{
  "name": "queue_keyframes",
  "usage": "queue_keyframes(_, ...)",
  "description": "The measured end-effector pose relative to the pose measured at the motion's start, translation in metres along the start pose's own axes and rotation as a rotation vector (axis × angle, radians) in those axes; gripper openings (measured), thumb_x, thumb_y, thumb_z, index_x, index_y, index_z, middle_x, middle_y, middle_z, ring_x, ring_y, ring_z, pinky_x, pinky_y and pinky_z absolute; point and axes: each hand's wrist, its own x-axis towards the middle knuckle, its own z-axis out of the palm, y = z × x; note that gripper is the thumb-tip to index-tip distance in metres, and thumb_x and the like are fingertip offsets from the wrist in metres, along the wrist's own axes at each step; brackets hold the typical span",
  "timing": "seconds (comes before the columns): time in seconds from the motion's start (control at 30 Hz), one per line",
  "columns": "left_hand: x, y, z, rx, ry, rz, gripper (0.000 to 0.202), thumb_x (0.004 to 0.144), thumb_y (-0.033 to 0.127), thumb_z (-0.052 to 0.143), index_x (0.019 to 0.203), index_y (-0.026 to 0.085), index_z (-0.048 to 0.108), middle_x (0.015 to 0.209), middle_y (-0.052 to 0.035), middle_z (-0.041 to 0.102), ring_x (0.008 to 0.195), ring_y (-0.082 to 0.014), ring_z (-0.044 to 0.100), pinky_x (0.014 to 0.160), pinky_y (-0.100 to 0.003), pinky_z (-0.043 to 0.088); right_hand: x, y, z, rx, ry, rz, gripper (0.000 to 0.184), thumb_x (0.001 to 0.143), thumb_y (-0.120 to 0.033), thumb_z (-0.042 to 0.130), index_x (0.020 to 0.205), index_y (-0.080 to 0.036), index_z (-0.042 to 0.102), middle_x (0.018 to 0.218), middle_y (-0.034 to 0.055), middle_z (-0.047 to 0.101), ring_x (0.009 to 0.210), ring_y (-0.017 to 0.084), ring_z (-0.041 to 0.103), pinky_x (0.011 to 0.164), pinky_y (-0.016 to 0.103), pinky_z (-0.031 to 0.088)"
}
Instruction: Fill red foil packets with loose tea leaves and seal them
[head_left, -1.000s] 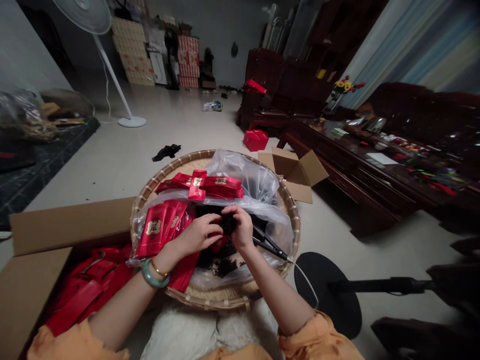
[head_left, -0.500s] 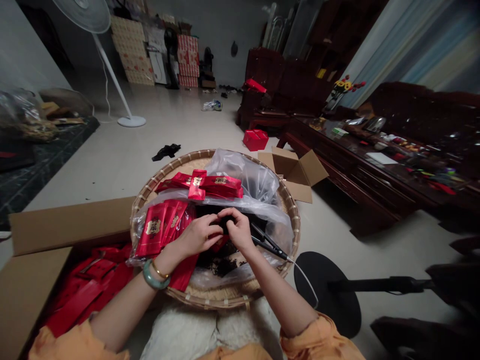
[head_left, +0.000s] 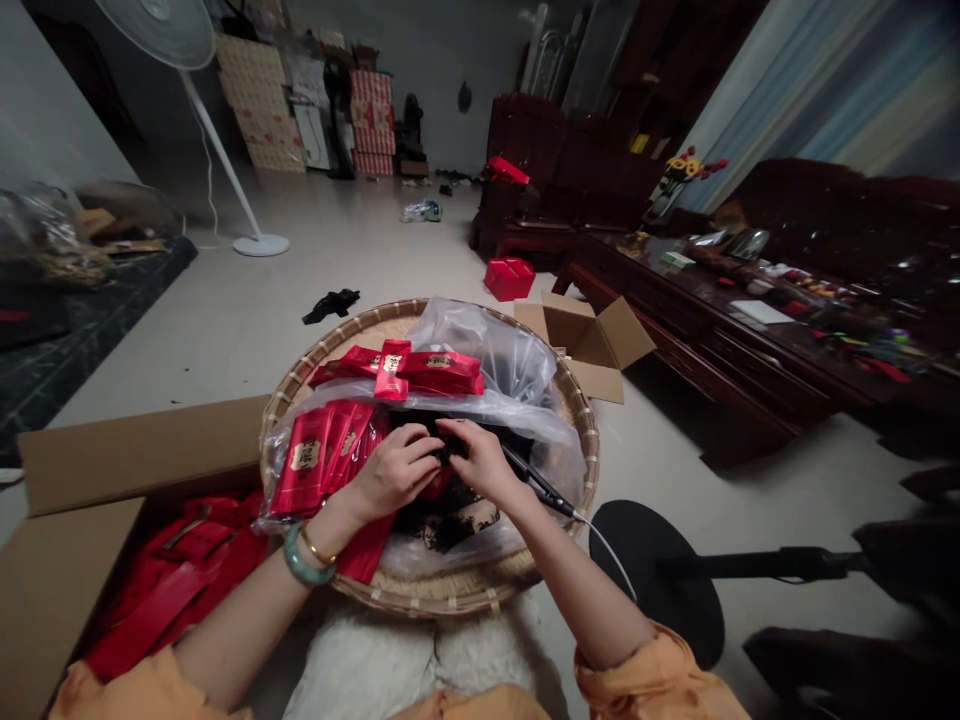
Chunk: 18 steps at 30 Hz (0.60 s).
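Closely together, left hand (head_left: 394, 472) and right hand (head_left: 480, 462) over the middle of the tray, fingertips nearly meeting, the grip of both closed on a small dark clump (head_left: 448, 455), mostly hidden by the fingers. Directly below the hands, a heap of dark loose tea leaves (head_left: 450, 525) lying inside a clear plastic bag (head_left: 487, 365). On the left wrist, a jade bangle (head_left: 302, 565) and a thin gold bracelet (head_left: 319, 548). Just beside the right hand, a black tong-like tool (head_left: 536, 485) trailing a white cord (head_left: 607, 560). Just left of the hands, upright red foil packets (head_left: 319, 462); beyond them, more red packets (head_left: 397, 370) lying crosswise. Beneath it all, a round woven bamboo tray (head_left: 322, 345). Further left, an open carton (head_left: 135, 450) of red packets. Farther off, a small open cardboard box (head_left: 592, 340), a red box (head_left: 508, 278), a cluttered wooden worktop (head_left: 675, 300), and a floor fan (head_left: 225, 135).
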Motion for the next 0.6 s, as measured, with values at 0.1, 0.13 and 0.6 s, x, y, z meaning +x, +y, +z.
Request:
queue_keyframes(0.1, -0.001, -0.001, -0.001, 0.058, -0.029, 0.004, 0.012, 0.083, 0.017, 0.055, 0.081, 0.019, 0.067, 0.101, -0.0079, 0.067, 0.097, -0.0225, 0.052, 0.082, -0.041, 0.049, 0.001, -0.003, -0.004, 0.053, -0.029, 0.021, 0.057, 0.063, -0.004, 0.051, 0.112, -0.027, 0.064, 0.099, 0.0019, 0.067, 0.090, 0.018, 0.062, 0.084, 0.033, 0.049)
queue_keyframes(0.13, -0.002, -0.001, -0.002, 0.072, -0.032, 0.005, 0.013, 0.084, 0.017, 0.055, 0.080, 0.019, 0.066, 0.101, -0.0078, 0.067, 0.097, -0.0228, 0.051, 0.081, -0.040, 0.048, 0.001, -0.005, -0.005, 0.079, -0.034, 0.026, 0.056, 0.064, -0.004, 0.051, 0.113, -0.027, 0.064, 0.100, 0.0020, 0.067, 0.089, 0.018, 0.062, 0.082, 0.033, 0.049)
queue_keyframes(0.6, 0.006, 0.001, -0.010, -0.087, -0.143, -0.068, 0.013, 0.084, 0.017, 0.051, 0.079, 0.015, 0.062, 0.093, -0.0106, 0.057, 0.090, -0.0200, 0.053, 0.078, -0.033, 0.050, -0.008, -0.015, -0.004, -0.038, -0.079, -0.149, 0.061, 0.071, 0.002, 0.037, 0.123, -0.026, 0.055, 0.113, 0.0061, 0.062, 0.106, 0.019, 0.057, 0.093, 0.037, 0.046)
